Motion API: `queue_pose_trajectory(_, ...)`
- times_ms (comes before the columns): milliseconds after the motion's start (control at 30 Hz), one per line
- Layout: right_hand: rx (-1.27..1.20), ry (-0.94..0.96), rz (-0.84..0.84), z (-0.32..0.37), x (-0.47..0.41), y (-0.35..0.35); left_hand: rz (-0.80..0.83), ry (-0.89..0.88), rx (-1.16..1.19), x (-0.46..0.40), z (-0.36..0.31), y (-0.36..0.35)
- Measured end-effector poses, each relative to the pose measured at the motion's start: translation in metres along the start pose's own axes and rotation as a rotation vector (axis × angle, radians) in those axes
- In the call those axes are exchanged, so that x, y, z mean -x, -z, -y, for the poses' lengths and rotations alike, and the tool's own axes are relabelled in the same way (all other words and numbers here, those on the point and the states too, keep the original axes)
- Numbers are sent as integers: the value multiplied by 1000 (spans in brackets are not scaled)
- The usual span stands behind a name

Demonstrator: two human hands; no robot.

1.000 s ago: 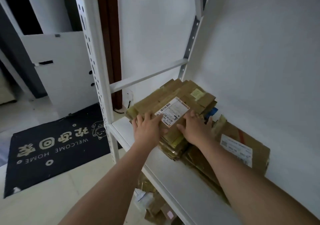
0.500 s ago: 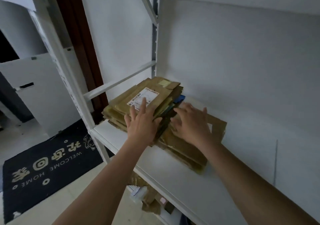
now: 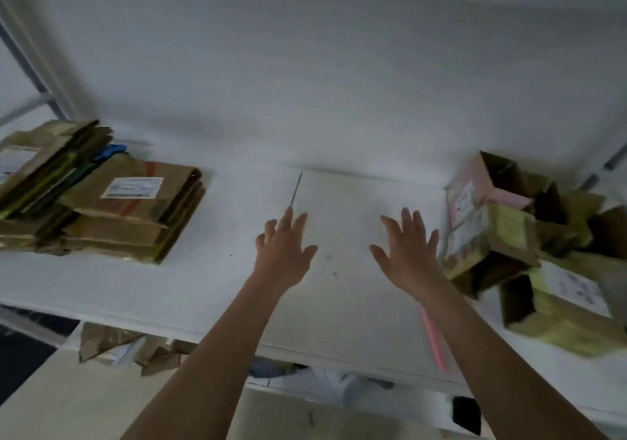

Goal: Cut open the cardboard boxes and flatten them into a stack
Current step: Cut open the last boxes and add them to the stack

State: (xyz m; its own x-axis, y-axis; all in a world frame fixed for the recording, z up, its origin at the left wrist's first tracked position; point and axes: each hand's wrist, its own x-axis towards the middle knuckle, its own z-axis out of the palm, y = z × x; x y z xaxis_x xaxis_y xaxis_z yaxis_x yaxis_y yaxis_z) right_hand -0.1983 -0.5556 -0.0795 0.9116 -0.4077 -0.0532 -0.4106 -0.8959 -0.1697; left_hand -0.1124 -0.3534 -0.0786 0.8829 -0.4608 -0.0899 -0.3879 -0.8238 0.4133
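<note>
A stack of flattened cardboard boxes [image 3: 112,212] with white shipping labels lies at the left end of the white shelf [image 3: 217,290]. At the right end several unflattened cardboard boxes [image 3: 502,236] are piled loosely, one with pink sides. My left hand [image 3: 283,253] hovers over the middle of the shelf, fingers spread, holding nothing. My right hand [image 3: 409,253] is beside it, also spread and empty, a little left of the box pile. A thin pink stick-like object [image 3: 432,341] lies on the shelf under my right forearm.
A white wall backs the shelf and another shelf board runs overhead. Cardboard scraps [image 3: 135,348] and other items sit on the level below. A thin dark seam [image 3: 296,188] marks the shelf surface ahead of my left hand.
Both hands have left the flattened stack and swung right to the middle of the shelf. The view has turned right, bringing the pile of unflattened boxes into sight.
</note>
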Motion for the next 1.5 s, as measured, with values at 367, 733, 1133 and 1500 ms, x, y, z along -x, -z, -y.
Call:
queue_pose_trajectory(367, -81, -467, -174, -167, 8, 15, 221, -63, -6, 5, -145, -70)
queue_pose_trajectory(733, -484, -606, -73, -190, -3, 30, 253, 68, 243, 1, -131, -61)
queue_pose_trajectory(1133, -1269, 202, 157, -127, 32, 12, 192, 284, 1148, 5, -105, -33)
queue_pose_trajectory(1500, -1049, 227, 122, -70, 37, -33, 14, 429, 1281, 34, -51, -37)
